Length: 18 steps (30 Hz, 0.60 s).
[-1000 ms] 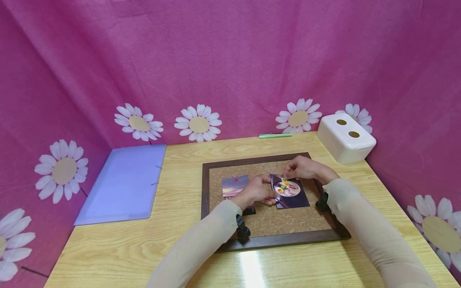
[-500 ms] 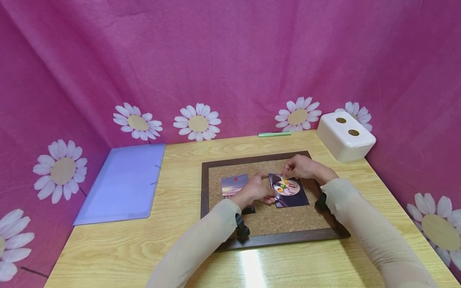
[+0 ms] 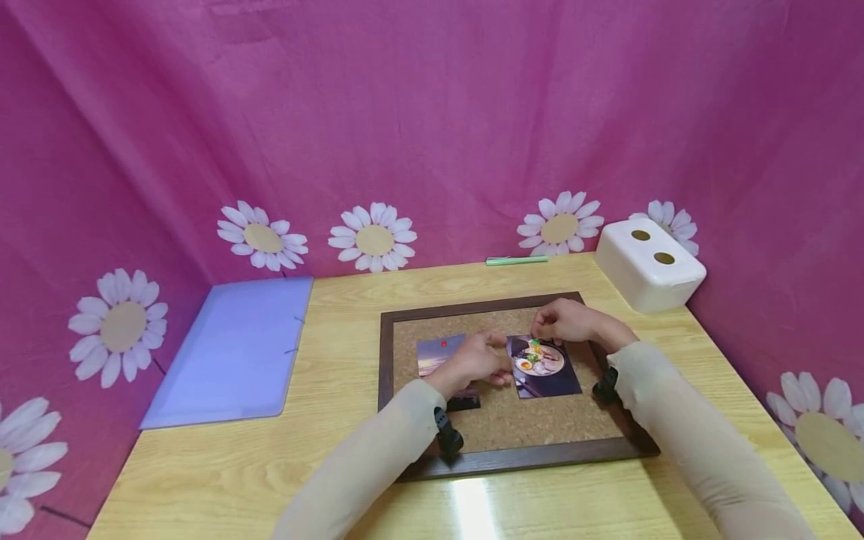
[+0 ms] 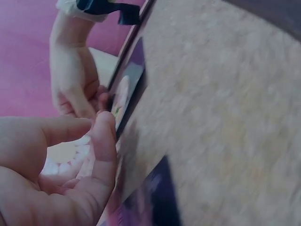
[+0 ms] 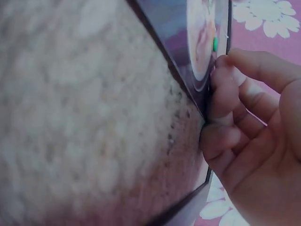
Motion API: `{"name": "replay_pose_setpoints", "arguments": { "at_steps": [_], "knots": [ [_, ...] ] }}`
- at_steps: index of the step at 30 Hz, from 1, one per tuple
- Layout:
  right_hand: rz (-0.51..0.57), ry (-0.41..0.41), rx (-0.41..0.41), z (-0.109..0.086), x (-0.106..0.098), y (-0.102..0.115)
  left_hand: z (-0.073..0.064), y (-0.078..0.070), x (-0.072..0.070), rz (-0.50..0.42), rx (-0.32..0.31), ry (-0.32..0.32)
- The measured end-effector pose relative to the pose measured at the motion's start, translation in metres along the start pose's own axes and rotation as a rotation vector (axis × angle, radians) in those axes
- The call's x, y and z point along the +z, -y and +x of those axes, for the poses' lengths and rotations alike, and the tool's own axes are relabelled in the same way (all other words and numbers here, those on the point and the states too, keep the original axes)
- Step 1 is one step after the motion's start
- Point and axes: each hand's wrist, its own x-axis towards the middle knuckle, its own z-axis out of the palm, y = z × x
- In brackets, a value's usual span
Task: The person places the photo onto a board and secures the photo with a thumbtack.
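A photo of a bowl of noodles (image 3: pixel 545 366) lies on a framed cork board (image 3: pixel 533 431). A green push pin (image 3: pixel 535 342) shows near its top edge. My right hand (image 3: pixel 567 321) is just above the pin, thumb and index close together, the other fingers loosely curled. In the right wrist view the green pin (image 5: pixel 215 44) is apart from the fingertips. My left hand (image 3: pixel 478 358) is beside the photo's left edge, its fingers extended; contact there is hard to tell. Partly behind that hand is a sunset photo (image 3: pixel 432 352) with a red push pin (image 3: pixel 444 343).
A translucent bluish folder (image 3: pixel 229 352) lies at the left of the wooden table (image 3: pixel 324 450). At the back lies a green pen (image 3: pixel 517 260). A white box with two round holes (image 3: pixel 648 266) stands at the back right. A pink flowered curtain (image 3: pixel 432 135) surrounds the table.
My right fingers have come off the green pin, which now shows. The left hand has drawn slightly left from the noodle photo. The head view has tilted slightly.
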Motion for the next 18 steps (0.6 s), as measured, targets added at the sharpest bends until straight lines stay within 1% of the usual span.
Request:
{"name": "replay_pose_setpoints", "arguments": {
  "at_steps": [3,5,7,10,13,16,18],
  "knots": [
    [0.041,-0.001,-0.017,-0.002,-0.004,-0.001,-0.004,-0.005,-0.010,0.038,0.021,0.004],
    [0.049,-0.008,-0.022,-0.004,-0.009,0.000,-0.007,-0.009,-0.018,0.067,0.027,-0.005],
    [0.043,-0.016,-0.014,-0.006,-0.016,0.002,-0.010,-0.013,-0.029,0.089,0.032,-0.003],
    [0.018,-0.027,0.001,-0.013,-0.026,0.005,-0.015,-0.017,-0.046,0.169,0.067,-0.018],
    [-0.034,-0.065,-0.005,-0.020,-0.035,0.006,-0.024,-0.021,-0.066,0.314,0.121,-0.055],
    [-0.093,-0.123,-0.043,-0.029,-0.044,0.007,-0.033,-0.029,-0.087,0.470,0.175,-0.113],
    [-0.119,-0.168,-0.075,-0.035,-0.050,0.008,-0.040,-0.035,-0.102,0.579,0.217,-0.164]
  ]
}}
